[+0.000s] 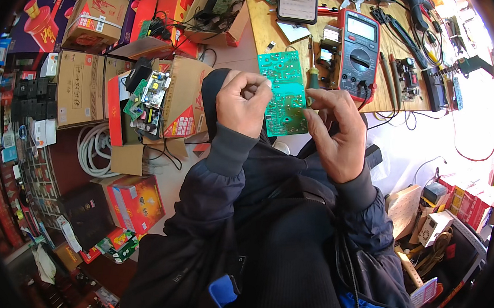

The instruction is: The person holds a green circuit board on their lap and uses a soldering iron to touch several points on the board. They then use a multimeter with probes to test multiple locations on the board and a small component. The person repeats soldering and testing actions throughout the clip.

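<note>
My left hand (pixel 242 103) is closed in a pinch on the left edge of a green circuit board (pixel 286 88), held tilted above my lap with its soldered side showing. Beside the board's right edge is my right hand (pixel 338 132), thumb and forefinger curved and apart, their tips close to the edge. A tiny olive-coloured spot shows between those tips; I cannot make out what it is. Behind the board, a screwdriver (pixel 313 75) with a green and yellow handle lies on the wooden bench (pixel 260 17).
A red multimeter (pixel 358 53), a phone (pixel 297 4), test probes (pixel 391 78) and cables crowd the bench. An open carton (pixel 184 89) with circuit boards (pixel 153 99) stands left of my knee. A coiled white hose (pixel 94 150) and stacked boxes (pixel 81 88) are farther left.
</note>
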### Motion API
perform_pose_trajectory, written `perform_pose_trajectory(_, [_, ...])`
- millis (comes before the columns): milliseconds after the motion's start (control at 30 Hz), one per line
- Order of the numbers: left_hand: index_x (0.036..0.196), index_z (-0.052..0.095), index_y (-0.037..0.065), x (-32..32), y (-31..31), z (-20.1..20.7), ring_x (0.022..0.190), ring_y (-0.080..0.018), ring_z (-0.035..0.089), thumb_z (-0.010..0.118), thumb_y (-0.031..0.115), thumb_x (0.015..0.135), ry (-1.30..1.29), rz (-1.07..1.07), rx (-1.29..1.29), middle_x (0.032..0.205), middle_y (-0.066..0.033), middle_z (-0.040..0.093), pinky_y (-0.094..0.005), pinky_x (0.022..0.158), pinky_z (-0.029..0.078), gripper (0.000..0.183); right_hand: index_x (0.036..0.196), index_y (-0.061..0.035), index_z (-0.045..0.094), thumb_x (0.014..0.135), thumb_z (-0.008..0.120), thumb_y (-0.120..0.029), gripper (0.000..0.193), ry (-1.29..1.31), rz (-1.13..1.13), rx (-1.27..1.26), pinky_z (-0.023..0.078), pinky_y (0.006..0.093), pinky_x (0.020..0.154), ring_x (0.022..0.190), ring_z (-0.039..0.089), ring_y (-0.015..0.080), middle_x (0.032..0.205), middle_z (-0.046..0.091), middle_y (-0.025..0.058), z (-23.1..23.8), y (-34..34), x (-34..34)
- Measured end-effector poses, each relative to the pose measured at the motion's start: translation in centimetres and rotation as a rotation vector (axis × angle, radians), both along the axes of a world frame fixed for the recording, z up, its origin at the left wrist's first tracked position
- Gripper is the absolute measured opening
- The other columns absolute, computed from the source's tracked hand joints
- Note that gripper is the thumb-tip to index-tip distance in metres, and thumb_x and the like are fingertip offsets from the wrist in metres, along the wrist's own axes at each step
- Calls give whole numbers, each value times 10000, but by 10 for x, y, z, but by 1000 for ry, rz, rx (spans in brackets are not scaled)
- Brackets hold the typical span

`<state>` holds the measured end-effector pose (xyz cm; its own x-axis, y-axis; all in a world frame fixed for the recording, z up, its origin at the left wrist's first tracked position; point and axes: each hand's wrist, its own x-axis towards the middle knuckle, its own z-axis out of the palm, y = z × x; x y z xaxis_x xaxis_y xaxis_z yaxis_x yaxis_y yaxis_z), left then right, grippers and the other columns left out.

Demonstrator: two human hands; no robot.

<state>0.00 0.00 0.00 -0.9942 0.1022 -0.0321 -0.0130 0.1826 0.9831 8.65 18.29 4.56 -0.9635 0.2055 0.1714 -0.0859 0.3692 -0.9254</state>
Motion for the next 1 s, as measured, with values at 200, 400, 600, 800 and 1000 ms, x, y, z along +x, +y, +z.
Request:
perform_pose_trajectory(200, [934,700,-16,6,17,-3,731,-33,476,762,28,944,120,54,-62,945,13,568,-225,665,416,77,1261,-39,721,921,778,28,352,13,-31,-40,481,271,658,730,569,121,1010,652,59,-3,10,10])
perform_pose_trajectory(400, [908,662,-11,7,22,-3,723,-32,467,745,-6,931,204,73,-173,952,10,539,-225,659,417,86,1260,-33,714,899,791,38,376,9,-49,-87,483,271,657,727,582,119,990,655,58,-6,17,14])
perform_pose_trajectory(600, [874,646,0,7,21,-3,721,-65,485,753,-20,893,112,105,-28,885,2,521,-241,668,422,110,1256,-32,712,893,790,43,379,22,-49,-99,483,271,655,720,585,116,989,656,59,-8,21,17])
perform_pose_trajectory(800, [877,652,7,4,16,-5,759,-56,465,734,-16,911,-3,107,125,915,21,507,-245,705,417,92,1255,-26,712,902,786,38,365,11,-26,-109,486,277,644,713,585,125,971,641,63,-7,19,15])
perform_pose_trajectory(1000, [896,645,28,8,26,-8,742,-48,468,742,10,908,193,105,-124,964,14,538,-237,706,439,99,1239,-19,718,914,780,28,334,-27,29,-95,493,286,635,706,586,142,950,617,72,-2,14,10])
